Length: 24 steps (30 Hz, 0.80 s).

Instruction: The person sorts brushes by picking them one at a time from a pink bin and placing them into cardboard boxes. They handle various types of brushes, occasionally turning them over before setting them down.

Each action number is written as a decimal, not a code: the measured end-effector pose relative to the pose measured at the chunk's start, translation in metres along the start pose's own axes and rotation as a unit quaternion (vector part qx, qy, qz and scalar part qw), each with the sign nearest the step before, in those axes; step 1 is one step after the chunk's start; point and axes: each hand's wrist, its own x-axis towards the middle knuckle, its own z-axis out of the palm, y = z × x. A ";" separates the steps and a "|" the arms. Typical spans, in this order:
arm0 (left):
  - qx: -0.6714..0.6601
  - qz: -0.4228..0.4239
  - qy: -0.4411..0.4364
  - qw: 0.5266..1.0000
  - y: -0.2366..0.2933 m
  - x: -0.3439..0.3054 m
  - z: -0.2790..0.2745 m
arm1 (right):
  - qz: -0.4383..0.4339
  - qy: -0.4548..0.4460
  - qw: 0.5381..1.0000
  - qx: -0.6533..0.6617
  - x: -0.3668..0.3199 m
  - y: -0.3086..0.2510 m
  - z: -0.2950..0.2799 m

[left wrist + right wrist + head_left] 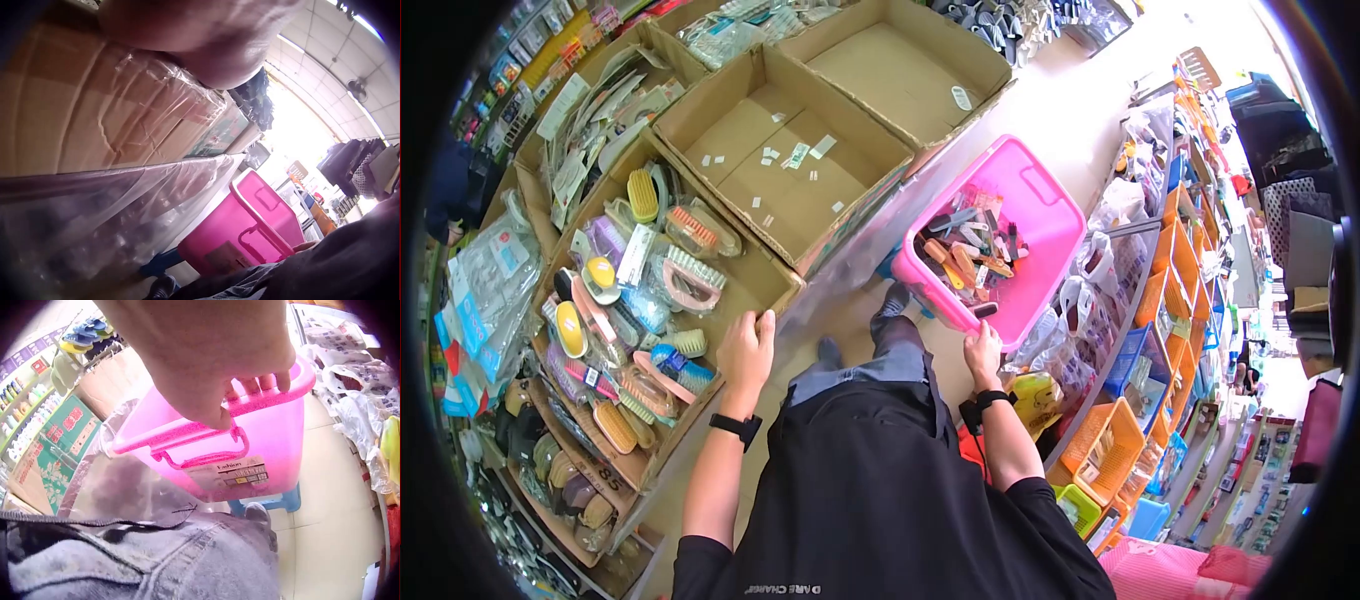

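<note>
My right hand (983,358) grips the near rim of a pink plastic bin (1040,215). In the right wrist view its fingers (265,381) curl over the rim, above a hinged handle (209,459). Combs and small brushes (965,255) lie heaped in the bin. My left hand (746,352) is at the near edge of a cardboard box (750,285) full of packaged brushes. In the left wrist view that hand (206,37) lies over the plastic-covered box edge, its fingertips hidden. A pink-handled brush (692,285) and a yellow brush (642,195) are among the box's contents.
Beyond stand two cardboard boxes, one with scattered paper labels (798,155). On the right, a shelf carries orange baskets (1105,450) and bagged goods (1090,300). The bin rests on a blue stool (284,500) in a narrow tiled aisle (319,487).
</note>
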 end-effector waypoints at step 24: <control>0.072 -0.143 -0.055 0.986 0.007 0.010 0.015 | -0.083 -0.139 0.986 0.045 0.069 0.043 -0.017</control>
